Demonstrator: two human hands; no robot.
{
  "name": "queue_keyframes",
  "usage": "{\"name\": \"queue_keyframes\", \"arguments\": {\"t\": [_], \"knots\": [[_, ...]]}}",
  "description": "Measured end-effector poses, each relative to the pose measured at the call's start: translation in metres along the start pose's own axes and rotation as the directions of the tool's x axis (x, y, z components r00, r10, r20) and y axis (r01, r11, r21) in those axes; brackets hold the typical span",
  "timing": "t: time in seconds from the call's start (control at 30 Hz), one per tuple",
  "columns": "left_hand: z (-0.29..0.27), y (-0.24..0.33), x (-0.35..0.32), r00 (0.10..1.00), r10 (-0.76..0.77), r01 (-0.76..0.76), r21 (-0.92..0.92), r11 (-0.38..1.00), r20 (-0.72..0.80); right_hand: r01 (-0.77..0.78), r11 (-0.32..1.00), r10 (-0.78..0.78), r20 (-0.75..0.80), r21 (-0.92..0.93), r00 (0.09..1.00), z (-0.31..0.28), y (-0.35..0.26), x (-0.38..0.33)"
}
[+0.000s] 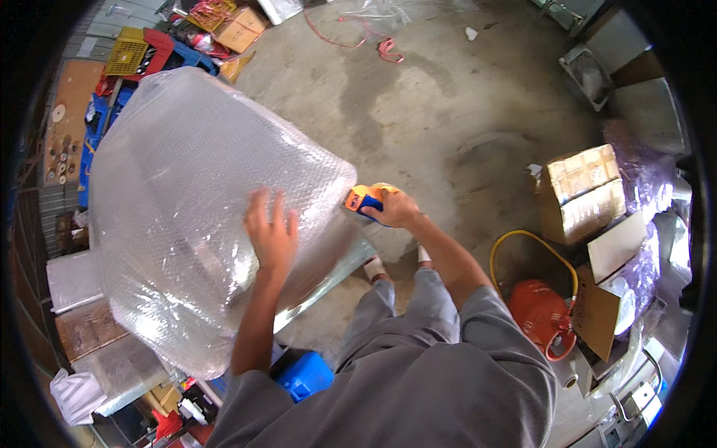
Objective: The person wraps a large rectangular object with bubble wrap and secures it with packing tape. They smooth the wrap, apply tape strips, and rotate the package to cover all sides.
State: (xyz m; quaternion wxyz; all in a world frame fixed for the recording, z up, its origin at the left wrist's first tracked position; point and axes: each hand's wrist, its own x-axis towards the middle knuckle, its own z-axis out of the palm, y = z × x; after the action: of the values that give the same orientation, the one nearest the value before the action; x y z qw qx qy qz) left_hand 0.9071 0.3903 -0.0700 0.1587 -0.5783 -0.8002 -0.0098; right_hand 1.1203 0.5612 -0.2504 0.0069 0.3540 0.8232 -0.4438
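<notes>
A large sheet of clear bubble wrap (179, 172) drapes over a bulky, flat-topped object to my left, hiding most of it. Along the near right side, a shiny metallic edge (336, 272) of what lies beneath shows. My left hand (272, 235) is over the wrap, fingers spread, holding nothing; it seems to rest on the film. At the wrap's right corner, my right hand (401, 209) grips an orange and blue tape dispenser (364, 199). The dispenser's front end is close beside the wrap; whether it touches cannot be made out.
A red gas cylinder (539, 308) with a yellow hose (534, 237) stands on the floor at right, near a taped cardboard box (586, 190). Close to my left side is a blue container (308, 375). A yellow crate (125, 52) sits at the far left. Red strapping (388, 52) lies on the concrete floor.
</notes>
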Motion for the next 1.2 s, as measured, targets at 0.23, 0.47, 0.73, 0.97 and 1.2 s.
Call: {"name": "queue_keyframes", "arguments": {"t": [0.23, 0.47, 0.73, 0.97, 1.2], "knots": [[0.067, 0.078, 0.038, 0.411, 0.667, -0.902, 0.173, 0.395, 0.622, -0.22, 0.965, 0.219, 0.02, 0.144, 0.976, 0.004, -0.021, -0.009], [0.157, 0.054, 0.005, 0.466, 0.539, -0.876, 0.451, 0.171, 0.701, -0.579, 0.755, 0.579, 0.103, 0.307, 0.809, 0.07, -0.002, 0.017], [0.153, 0.081, 0.037, 0.274, 0.43, -0.953, 0.302, 0.004, 0.86, -0.689, 0.61, 0.703, 0.133, 0.39, 0.698, 0.057, 0.097, -0.126], [0.105, 0.117, 0.067, 0.167, 0.499, -0.949, 0.001, 0.316, 0.851, -0.788, 0.329, 0.893, 0.101, 0.521, 0.439, 0.092, 0.116, -0.225], [0.022, 0.121, -0.01, 0.82, 0.267, 0.367, -0.823, 0.434, 0.507, -0.283, 0.552, 0.498, -0.038, 0.785, 0.866, 0.024, 0.048, -0.208]]}}
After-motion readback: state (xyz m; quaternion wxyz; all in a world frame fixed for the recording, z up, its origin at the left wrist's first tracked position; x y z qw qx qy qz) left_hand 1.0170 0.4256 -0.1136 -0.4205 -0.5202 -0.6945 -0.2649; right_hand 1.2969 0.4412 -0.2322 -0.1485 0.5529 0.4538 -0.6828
